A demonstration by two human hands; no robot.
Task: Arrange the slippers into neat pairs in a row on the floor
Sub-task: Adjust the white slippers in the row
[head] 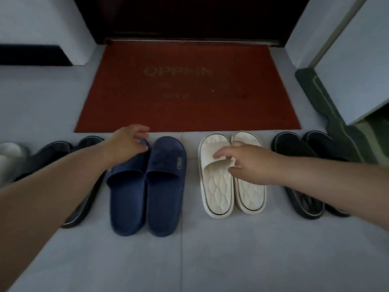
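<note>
In the head view, your left hand [128, 142] reaches out to the far end of the left navy slipper [126, 197]. Its fingers curl over the toe edge and the thumb lies on top, so it grips that toe. The right navy slipper [166, 186] lies just beside it, the two touching along their inner edges, toes pointing away from you.

Your right hand [250, 161] is over the white pair [216, 186], just right of the navy ones. Its fingers are spread and loosely straight. They rest across the straps where the two white slippers meet, and nothing is closed in them.

A black pair [301, 186] lies further right, partly under your right forearm. Left of the navy slippers a dark pair [84, 203] is mostly hidden by your left forearm, and a pale slipper [8, 154] shows blurred at the left edge. All lie in a row on the grey tiled floor [210, 260], along the near edge of the red mat [187, 102]. A green mat [336, 127] lies at the far right.
</note>
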